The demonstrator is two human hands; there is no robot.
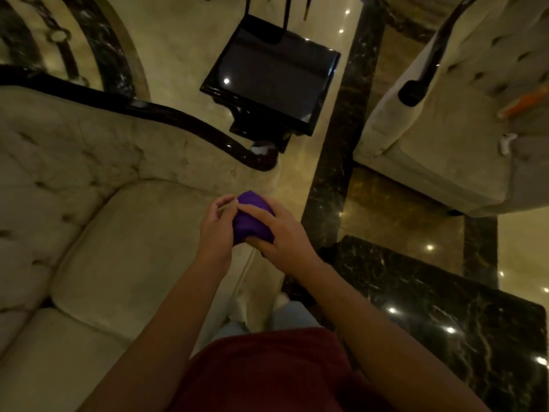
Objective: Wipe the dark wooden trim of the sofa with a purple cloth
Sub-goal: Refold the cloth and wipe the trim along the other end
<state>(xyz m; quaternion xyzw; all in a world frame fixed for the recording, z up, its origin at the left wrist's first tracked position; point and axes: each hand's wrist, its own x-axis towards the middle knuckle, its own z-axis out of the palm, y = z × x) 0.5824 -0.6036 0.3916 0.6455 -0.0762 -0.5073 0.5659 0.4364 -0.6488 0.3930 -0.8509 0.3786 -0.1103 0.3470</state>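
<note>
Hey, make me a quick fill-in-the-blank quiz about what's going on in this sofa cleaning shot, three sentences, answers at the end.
1. Both hands, the left hand and the right hand, hold a bunched cloth whose colour is ____.
2. The cloth is not yet touching the sofa's dark wooden trim; it is held over the sofa's ____ upholstery.
3. Beyond the trim's curled end, on the floor, stands a glossy ____ side table.

Missing words: purple; cream; black
</note>
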